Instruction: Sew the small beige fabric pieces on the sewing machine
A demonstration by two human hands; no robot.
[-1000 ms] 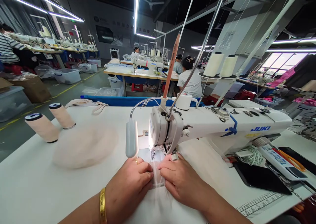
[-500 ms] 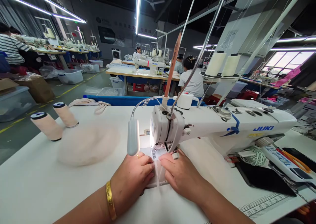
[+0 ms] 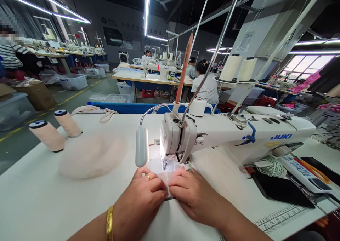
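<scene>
A white sewing machine (image 3: 209, 133) stands in front of me, its lit needle area just beyond my fingertips. Between my hands lies a strip of sheer pale fabric (image 3: 165, 178), running towards the presser foot. My left hand (image 3: 142, 200), with a gold ring and bracelet, is closed on the fabric's left side, fingers bent and thumb partly hidden. On the other side, my right hand (image 3: 195, 195) has its fingers pressed together on the same fabric, close below the machine head. A small lamp (image 3: 141, 147) glows above my left fingers.
Two peach thread cones (image 3: 47, 136) stand at the table's left edge, near a blurred sheer pile (image 3: 92, 158). On the right lie a black tablet (image 3: 281, 189), coiled cord (image 3: 269, 166) and orange scissors (image 3: 317, 170). Co-workers sit at machines further back.
Both hands have come slightly back from the needle area, towards me, and the fingers sit closer together over the fabric. The view has shifted a little.
</scene>
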